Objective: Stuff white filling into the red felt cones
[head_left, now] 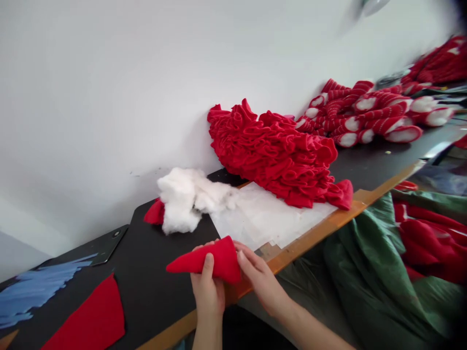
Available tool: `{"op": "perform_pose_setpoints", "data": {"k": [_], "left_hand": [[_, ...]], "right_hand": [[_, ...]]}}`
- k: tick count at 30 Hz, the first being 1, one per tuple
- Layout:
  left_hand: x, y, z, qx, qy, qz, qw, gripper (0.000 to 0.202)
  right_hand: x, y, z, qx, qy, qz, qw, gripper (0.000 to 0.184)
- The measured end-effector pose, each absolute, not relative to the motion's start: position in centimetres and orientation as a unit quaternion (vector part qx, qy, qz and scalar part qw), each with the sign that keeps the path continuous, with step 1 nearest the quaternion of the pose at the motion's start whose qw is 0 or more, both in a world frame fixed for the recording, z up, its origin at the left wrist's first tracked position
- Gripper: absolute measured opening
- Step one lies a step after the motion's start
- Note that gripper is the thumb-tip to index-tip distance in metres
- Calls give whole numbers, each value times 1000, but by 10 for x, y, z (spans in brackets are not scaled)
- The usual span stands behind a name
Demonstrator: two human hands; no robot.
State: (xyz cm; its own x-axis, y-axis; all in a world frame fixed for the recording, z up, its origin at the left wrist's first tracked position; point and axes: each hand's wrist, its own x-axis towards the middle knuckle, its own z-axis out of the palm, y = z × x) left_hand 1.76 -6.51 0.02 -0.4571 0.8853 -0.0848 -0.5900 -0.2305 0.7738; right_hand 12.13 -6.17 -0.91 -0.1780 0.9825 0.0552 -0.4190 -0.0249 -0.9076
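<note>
Both my hands hold a red fabric cone (207, 260) over the front edge of a black table (153, 291). My left hand (208, 290) grips it from below, thumb pressed on the cloth. My right hand (260, 279) pinches its wide end, fingers closed on the fabric. The cone's tip points left. Just behind lies a clump of white stuffing (186, 197) on the table, partly over a white sheet (266, 216).
A big pile of red fabric cones (277, 153) rests against the white wall. Stuffed red-and-white striped pieces (368, 116) lie further right. Flat red fabric (91, 321) and blue cut pieces (32, 289) sit at left. Green cloth (368, 272) hangs below the table edge.
</note>
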Motion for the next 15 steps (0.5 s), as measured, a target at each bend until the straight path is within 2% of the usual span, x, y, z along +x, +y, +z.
{"op": "perform_pose_setpoints", "data": {"k": [2, 4, 7, 12, 15], "left_hand": [[20, -63, -4, 154, 380, 767, 493, 47], [24, -62, -9, 161, 361, 758, 519, 54], [29, -63, -14, 175, 369, 750, 521, 64], [29, -59, -11, 156, 398, 758, 493, 46], [31, -58, -7, 144, 378, 769, 495, 37]], "right_hand": [[118, -65, -16, -332, -508, 560, 564, 45], [116, -63, -20, -352, -543, 498, 578, 36], [113, -54, -18, -371, -539, 477, 587, 28], [117, -49, -18, -378, -479, 547, 573, 36], [121, -54, -24, -377, -473, 536, 589, 43]]}}
